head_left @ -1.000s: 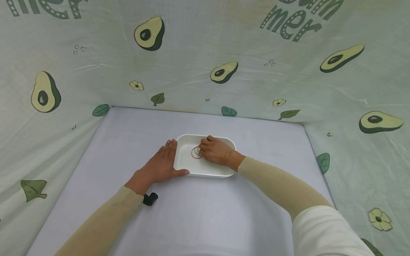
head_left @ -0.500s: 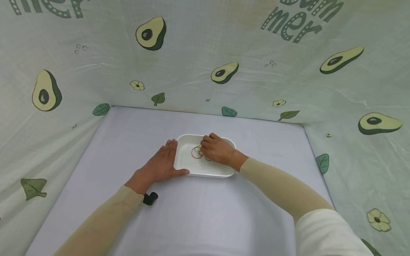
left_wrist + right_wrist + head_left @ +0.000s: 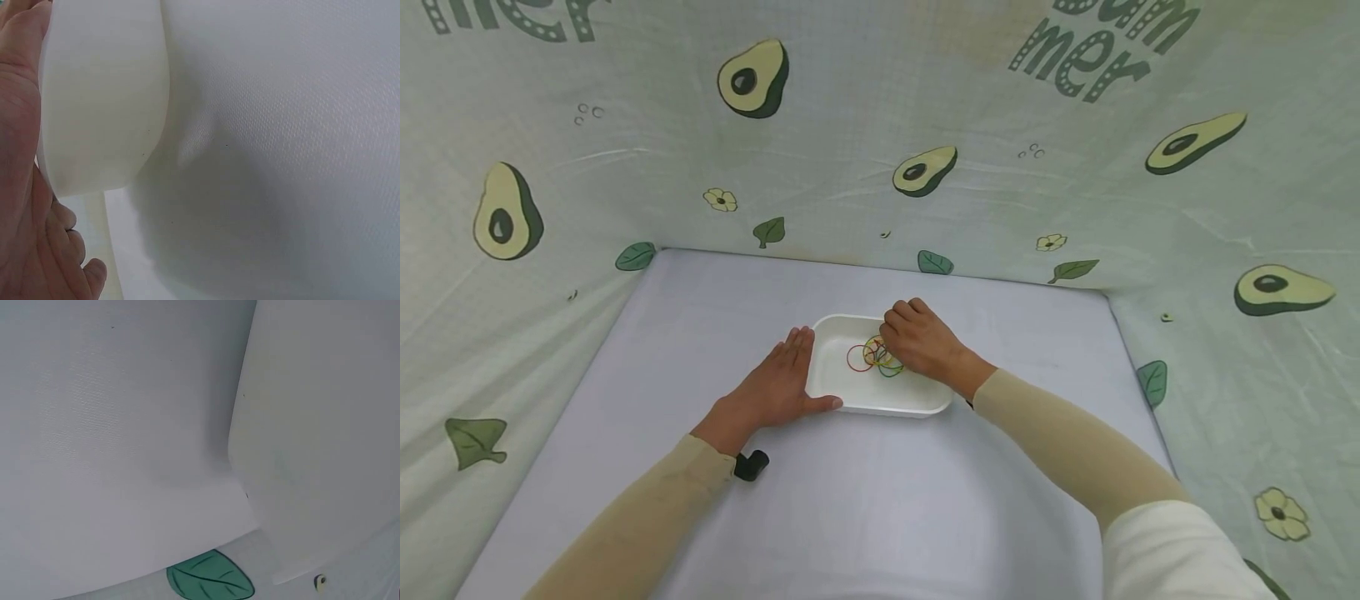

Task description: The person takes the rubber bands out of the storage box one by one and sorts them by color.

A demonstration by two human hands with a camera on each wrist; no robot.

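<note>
A shallow white tray (image 3: 837,387) sits on the pale table covering. Several thin coloured rings that look like rubber bands (image 3: 877,352), in red, yellow and green, lie tangled inside it. My left hand (image 3: 775,383) rests against the tray's left end, fingers extended along the side and thumb over the near rim. In the left wrist view the palm meets the tray's outer wall (image 3: 103,106). Over the tray's right half, my right hand (image 3: 921,342) has bent fingers beside the bands. Its fingertips are hidden, so whether it holds any band cannot be told.
The table covering (image 3: 865,500) extends all round the tray. Behind and at both sides rises a curtain (image 3: 835,125) printed with avocados and leaves. A small black object (image 3: 751,465) is at my left wrist. The right wrist view shows the tray's outer wall (image 3: 312,437).
My right hand has moved right and slightly away from me, uncovering more of the yellow and green bands. The left hand and the tray have stayed in place.
</note>
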